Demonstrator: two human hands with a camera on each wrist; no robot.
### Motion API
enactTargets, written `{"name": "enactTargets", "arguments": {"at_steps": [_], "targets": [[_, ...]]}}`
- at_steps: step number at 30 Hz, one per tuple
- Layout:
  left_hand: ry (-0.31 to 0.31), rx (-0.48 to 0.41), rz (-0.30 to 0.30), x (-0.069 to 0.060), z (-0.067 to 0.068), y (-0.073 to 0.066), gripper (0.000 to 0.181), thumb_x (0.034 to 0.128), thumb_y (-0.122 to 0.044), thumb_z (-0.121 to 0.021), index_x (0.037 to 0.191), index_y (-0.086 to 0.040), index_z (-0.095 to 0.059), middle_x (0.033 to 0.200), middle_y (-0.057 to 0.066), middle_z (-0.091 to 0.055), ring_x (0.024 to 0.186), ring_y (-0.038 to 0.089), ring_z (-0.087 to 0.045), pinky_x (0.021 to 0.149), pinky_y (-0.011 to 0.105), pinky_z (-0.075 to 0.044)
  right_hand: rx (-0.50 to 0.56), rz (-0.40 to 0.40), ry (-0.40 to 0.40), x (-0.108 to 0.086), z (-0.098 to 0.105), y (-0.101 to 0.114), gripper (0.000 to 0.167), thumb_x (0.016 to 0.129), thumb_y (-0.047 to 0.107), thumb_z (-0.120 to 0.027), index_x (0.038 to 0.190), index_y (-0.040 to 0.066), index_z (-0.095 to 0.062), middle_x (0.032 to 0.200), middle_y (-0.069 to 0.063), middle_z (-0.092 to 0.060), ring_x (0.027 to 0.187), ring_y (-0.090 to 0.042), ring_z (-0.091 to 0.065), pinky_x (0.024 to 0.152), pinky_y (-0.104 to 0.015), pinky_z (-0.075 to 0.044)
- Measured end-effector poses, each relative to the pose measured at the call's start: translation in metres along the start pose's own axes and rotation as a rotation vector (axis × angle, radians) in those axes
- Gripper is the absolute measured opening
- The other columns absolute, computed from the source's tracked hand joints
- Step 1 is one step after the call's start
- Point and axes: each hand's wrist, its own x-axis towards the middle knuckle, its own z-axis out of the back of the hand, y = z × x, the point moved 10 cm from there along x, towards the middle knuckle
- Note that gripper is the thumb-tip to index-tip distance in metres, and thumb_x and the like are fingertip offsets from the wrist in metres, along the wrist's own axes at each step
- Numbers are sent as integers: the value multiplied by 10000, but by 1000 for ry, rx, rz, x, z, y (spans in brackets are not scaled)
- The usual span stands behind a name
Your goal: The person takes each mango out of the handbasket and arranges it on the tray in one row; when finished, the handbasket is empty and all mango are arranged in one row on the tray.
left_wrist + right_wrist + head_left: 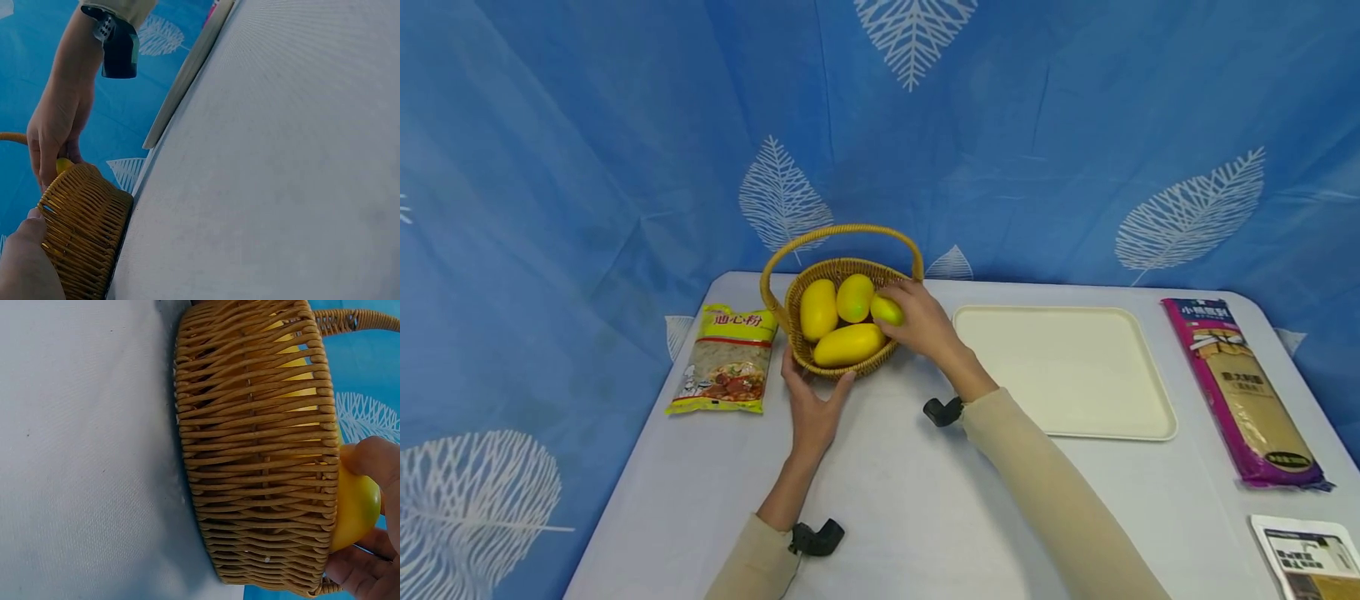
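Observation:
A brown wicker basket [850, 267] with an arched handle stands at the back of the table. Inside lie an oblong yellow mango [850, 345] at the front and two more yellow mangoes [818, 310] behind it. My right hand [928, 323] pinches a yellow-green mango [887, 311] at the basket's right rim; the right wrist view shows thumb and fingers on either side of this mango [357, 509]. My left hand [814, 417] holds the basket's front left side. Its thumb [25, 250] rests against the wicker in the left wrist view, while its other fingers are mostly hidden.
Left of the basket lies a yellow-edged pasta bag [726, 360]. A cream tray [1063, 367] is to the right of it. Farther right are a long purple pasta pack [1247, 392] and a white pouch [1311, 554]. Blue leaf-patterned cloth [1000, 150] hangs behind the table.

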Motion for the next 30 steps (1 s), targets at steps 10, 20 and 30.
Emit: {"name": "enactTargets", "arguments": {"at_steps": [10,20,30], "targets": [[9,9,6,0,-1,-1,1003,876,-348,-739,1565,-206,-25,1589,116,-192,1427,233,-276,1131,465,-302,91,65,-69,-16,13,15,434,866,274,-753,1247,90,-655,1266,-98,-610,1187,-276,-537,1023,-441,-455],[14,18,9,0,-1,-1,998,881,-348,-734,1563,-215,-17,1593,112,-179,1433,231,-266,1133,457,-302,99,186,-130,-31,11,28,422,856,217,-765,1233,61,-659,1312,-116,-571,1228,-294,-489,1065,-424,-425],[8,0,10,0,-1,-1,995,877,-329,-742,1563,-218,-31,1600,98,-164,1447,229,-243,1145,462,-284,166,202,-182,-35,15,26,430,842,177,-779,1230,38,-656,1329,-125,-573,1257,-287,-500,1080,-430,-421]]}}
